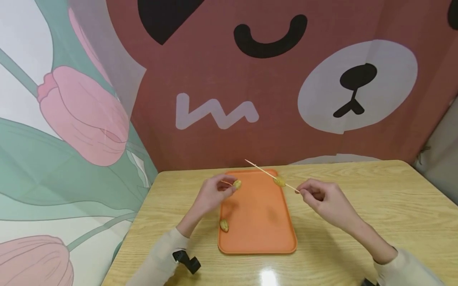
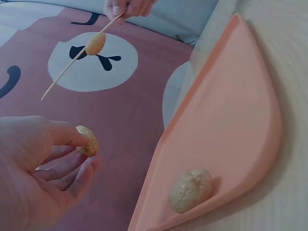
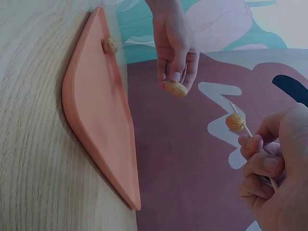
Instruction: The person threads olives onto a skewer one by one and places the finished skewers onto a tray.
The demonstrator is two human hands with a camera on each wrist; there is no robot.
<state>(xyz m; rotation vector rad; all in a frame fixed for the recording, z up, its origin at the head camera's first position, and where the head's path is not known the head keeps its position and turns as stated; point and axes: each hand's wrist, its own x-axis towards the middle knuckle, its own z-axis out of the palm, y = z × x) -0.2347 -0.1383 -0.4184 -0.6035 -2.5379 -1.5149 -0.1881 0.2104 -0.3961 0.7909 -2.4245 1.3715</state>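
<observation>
My left hand (image 1: 214, 192) pinches a wrinkled, golden-brown oval ball (image 2: 88, 140) between thumb and fingers, above the tray's left side. My right hand (image 1: 327, 198) grips one end of a thin wooden skewer (image 1: 260, 169). Threaded on that skewer is another golden-brown ball (image 1: 279, 182), a short way from the right fingers. The skewer's bare pointed end slants up and left, apart from the ball in my left hand. A third ball (image 2: 191, 190) lies in the orange tray (image 1: 257, 230), against its left rim near the front.
The tray sits on a wood-grain table (image 1: 386, 198). Behind the table stands a brown backdrop (image 1: 214, 71) printed with a bear face, and a tulip print (image 1: 84, 115) hangs at the left. A black strap mount (image 1: 187, 261) is on the left sleeve.
</observation>
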